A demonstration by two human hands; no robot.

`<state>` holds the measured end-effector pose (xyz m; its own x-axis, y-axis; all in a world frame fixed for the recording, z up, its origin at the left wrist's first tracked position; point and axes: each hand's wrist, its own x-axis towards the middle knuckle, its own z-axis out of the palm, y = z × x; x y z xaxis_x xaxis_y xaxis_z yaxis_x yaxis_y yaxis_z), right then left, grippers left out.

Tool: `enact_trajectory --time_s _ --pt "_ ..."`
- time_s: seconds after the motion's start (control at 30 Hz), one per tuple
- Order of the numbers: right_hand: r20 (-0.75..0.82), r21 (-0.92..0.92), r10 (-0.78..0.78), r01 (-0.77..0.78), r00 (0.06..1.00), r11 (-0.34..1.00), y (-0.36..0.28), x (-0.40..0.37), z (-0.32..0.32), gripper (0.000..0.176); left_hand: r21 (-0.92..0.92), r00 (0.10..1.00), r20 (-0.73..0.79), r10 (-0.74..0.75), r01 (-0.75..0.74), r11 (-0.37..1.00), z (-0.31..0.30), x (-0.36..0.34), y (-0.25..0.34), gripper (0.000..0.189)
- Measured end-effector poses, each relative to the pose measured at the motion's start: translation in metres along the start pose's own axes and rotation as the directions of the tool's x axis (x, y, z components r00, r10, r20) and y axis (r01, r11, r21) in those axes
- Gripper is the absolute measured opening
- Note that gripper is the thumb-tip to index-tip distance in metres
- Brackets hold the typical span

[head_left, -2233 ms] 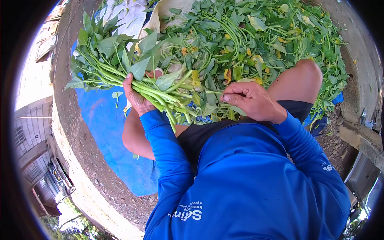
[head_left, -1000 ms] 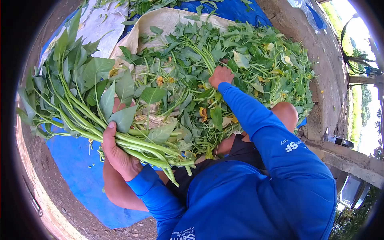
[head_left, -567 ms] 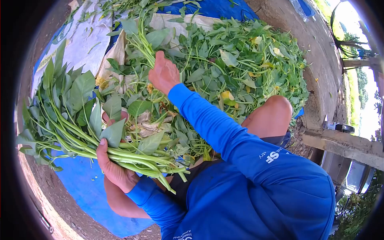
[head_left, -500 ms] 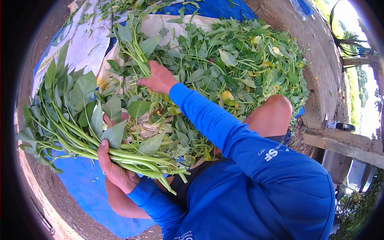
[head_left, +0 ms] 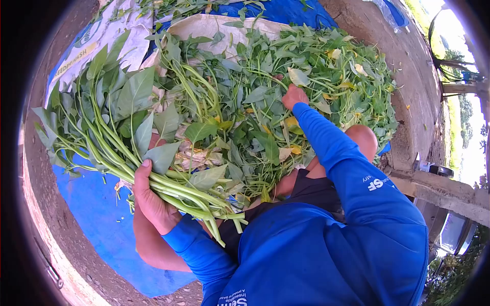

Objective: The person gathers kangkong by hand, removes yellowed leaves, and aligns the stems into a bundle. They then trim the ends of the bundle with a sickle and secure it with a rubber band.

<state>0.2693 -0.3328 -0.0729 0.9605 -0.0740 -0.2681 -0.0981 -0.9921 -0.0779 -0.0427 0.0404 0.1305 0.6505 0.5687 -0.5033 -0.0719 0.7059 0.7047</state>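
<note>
A thick bunch of water spinach (head_left: 120, 148) lies across my left hand (head_left: 153, 199), which is closed around the lower stems with the thumb on top. Its broad leaves fan out to the upper left, and the cut stem ends point to the lower right. My right hand (head_left: 295, 96) reaches into the big heap of loose greens (head_left: 337, 76), fingers curled down among leaves and stems. What those fingers grip, if anything, is hidden. Between the hands, a smaller cluster of stems (head_left: 199, 92) rests on the heap's near left side.
A blue tarp (head_left: 97, 219) lies under the left side. Printed white sacks (head_left: 97, 53) and a pale sack (head_left: 219, 33) are spread beneath the greens. My bent knee (head_left: 362, 137) borders the heap on the right. Beyond it runs a concrete ledge (head_left: 444, 196).
My right hand has let go of the stems it held, which now lie on the heap, and has moved right into the pile. My left hand keeps its bunch.
</note>
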Motion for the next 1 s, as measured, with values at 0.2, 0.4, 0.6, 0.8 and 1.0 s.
enact_trajectory --time_s 0.2,0.4,0.6,0.8,1.0 --pt "0.221 0.473 -0.145 0.024 0.964 0.881 -0.011 0.002 -0.075 0.031 0.041 0.997 -0.051 0.064 -0.062 0.997 -0.007 0.006 -0.001 0.050" --pt "0.345 0.937 -0.394 -0.288 0.852 0.197 0.006 -0.048 -0.169 0.025 0.048 0.999 0.016 0.052 -0.053 0.997 0.002 -0.003 0.004 0.042" --pt "0.220 0.910 -0.178 -0.136 0.959 0.393 0.021 -0.106 -0.223 0.021 0.102 0.999 0.033 -0.010 0.006 0.995 -0.015 0.009 -0.014 0.043" --pt "0.093 0.994 -0.341 -0.108 0.936 -0.024 0.044 -0.129 -0.238 0.026 0.121 0.992 0.119 -0.035 0.021 0.992 0.014 -0.001 -0.033 0.036" --pt "0.151 0.903 -0.453 -0.309 0.879 -0.298 0.038 -0.143 -0.223 0.032 0.154 0.983 0.152 -0.104 0.080 0.985 0.013 0.012 -0.072 0.030"
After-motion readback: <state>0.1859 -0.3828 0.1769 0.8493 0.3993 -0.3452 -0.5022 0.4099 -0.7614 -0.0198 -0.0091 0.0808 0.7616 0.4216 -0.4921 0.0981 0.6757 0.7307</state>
